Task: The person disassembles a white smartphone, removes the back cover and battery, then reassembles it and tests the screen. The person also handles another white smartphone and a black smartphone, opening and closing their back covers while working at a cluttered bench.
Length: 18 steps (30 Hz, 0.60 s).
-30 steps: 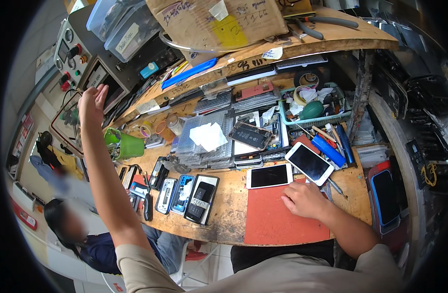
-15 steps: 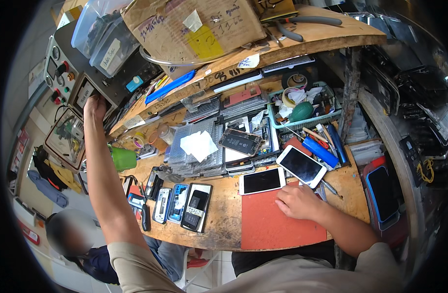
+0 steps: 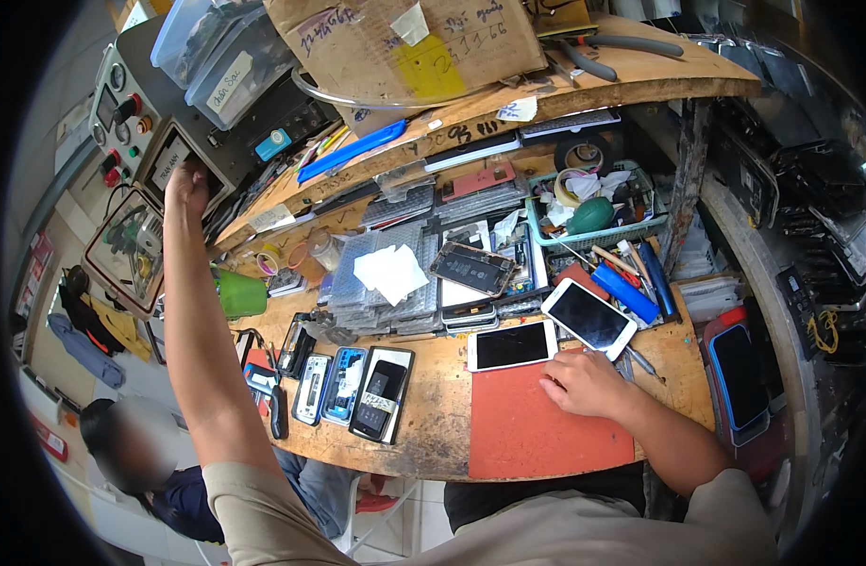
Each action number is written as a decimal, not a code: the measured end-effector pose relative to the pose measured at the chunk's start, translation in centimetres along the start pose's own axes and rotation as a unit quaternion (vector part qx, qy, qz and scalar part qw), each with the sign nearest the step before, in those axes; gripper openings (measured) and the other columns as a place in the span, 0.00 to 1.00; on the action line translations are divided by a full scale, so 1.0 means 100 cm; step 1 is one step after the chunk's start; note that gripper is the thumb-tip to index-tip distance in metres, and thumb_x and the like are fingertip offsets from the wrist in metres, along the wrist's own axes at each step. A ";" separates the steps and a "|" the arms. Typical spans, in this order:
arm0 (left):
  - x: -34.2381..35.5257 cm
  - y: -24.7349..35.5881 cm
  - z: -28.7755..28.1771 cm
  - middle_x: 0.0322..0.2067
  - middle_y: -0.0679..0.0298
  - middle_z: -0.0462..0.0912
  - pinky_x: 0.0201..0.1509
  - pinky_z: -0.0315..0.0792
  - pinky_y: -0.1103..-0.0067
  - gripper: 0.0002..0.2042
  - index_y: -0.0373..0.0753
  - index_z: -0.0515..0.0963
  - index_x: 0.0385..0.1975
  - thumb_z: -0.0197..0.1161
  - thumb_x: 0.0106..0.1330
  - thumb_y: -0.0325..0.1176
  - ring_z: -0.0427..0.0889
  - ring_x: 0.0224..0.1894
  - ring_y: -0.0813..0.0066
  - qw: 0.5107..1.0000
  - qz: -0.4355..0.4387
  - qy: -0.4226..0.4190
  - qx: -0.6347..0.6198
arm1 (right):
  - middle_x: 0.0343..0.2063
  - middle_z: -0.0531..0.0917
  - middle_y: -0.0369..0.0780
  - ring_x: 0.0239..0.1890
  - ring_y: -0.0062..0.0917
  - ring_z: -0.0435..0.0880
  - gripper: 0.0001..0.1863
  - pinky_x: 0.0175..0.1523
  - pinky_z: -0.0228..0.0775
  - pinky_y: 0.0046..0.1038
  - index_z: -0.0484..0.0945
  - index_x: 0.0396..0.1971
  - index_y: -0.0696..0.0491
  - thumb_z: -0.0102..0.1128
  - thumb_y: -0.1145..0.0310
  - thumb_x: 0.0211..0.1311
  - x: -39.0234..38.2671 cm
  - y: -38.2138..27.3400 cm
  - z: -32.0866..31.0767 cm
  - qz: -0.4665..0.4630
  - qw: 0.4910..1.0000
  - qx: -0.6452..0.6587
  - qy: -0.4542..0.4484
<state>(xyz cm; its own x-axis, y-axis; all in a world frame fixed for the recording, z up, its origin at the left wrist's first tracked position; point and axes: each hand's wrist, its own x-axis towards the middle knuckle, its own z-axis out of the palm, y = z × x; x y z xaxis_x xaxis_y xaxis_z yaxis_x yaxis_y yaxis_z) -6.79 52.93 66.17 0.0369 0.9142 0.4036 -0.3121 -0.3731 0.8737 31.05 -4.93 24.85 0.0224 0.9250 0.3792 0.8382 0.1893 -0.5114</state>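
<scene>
My left arm stretches up to a grey machine [image 3: 227, 168] at the far left, with knobs and gauges on its side. My left hand [image 3: 188, 188] is at the machine's open chamber, its fingers mostly hidden inside; what they touch does not show. The chamber's clear-windowed door [image 3: 129, 247] hangs open beside it. My right hand [image 3: 588, 382] rests on a red mat [image 3: 537, 434], fingers loosely bent and apart, with nothing visible in them. Just beyond it lie a white phone with a dark screen [image 3: 510, 347] and another white phone [image 3: 589, 316], tilted, close to my knuckles.
Opened phones and frames [image 3: 343, 385] lie left of the mat. Behind are stacked clear trays [image 3: 357, 307], an opened phone [image 3: 472, 269] and a teal basket [image 3: 603, 234] of odds and ends. A shelf [image 3: 631, 85] carries a cardboard box [image 3: 404, 57]. Another person [image 3: 183, 505] sits at left.
The view has shifted slightly, so the shelf and box appear farther right. My left hand is a little higher at the chamber opening. My right hand stays on the mat.
</scene>
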 end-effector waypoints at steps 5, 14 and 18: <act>-0.023 0.007 0.012 0.50 0.47 0.81 0.43 0.86 0.72 0.11 0.25 0.76 0.49 0.54 0.69 0.18 0.85 0.49 0.55 0.995 -0.055 0.064 -0.048 | 0.31 0.88 0.44 0.34 0.43 0.90 0.09 0.40 0.82 0.43 0.88 0.34 0.55 0.67 0.64 0.67 0.000 0.001 0.000 0.004 1.000 -0.009 -0.009; 0.000 0.003 -0.014 0.49 0.52 0.81 0.54 0.92 0.71 0.08 0.28 0.74 0.51 0.58 0.75 0.19 0.86 0.54 0.55 0.986 -0.053 0.153 0.031 | 0.32 0.87 0.46 0.34 0.46 0.89 0.11 0.41 0.82 0.46 0.85 0.30 0.56 0.66 0.64 0.66 0.001 0.002 -0.001 -0.005 1.000 0.009 0.000; 0.018 0.002 -0.032 0.49 0.51 0.81 0.48 0.94 0.64 0.08 0.29 0.76 0.49 0.62 0.74 0.20 0.88 0.46 0.58 0.993 -0.043 0.110 -0.009 | 0.32 0.87 0.46 0.34 0.46 0.89 0.11 0.39 0.82 0.46 0.84 0.30 0.56 0.66 0.64 0.67 0.001 0.000 -0.002 -0.001 1.000 -0.001 -0.009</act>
<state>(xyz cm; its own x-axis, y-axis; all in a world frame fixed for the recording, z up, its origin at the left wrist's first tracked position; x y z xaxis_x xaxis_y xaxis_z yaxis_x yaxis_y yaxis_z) -9.87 55.02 66.19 -0.1438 0.9557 0.2568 -0.3330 -0.2911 0.8969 31.14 -4.94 25.04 0.0100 0.9306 0.3660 0.8398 0.1909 -0.5082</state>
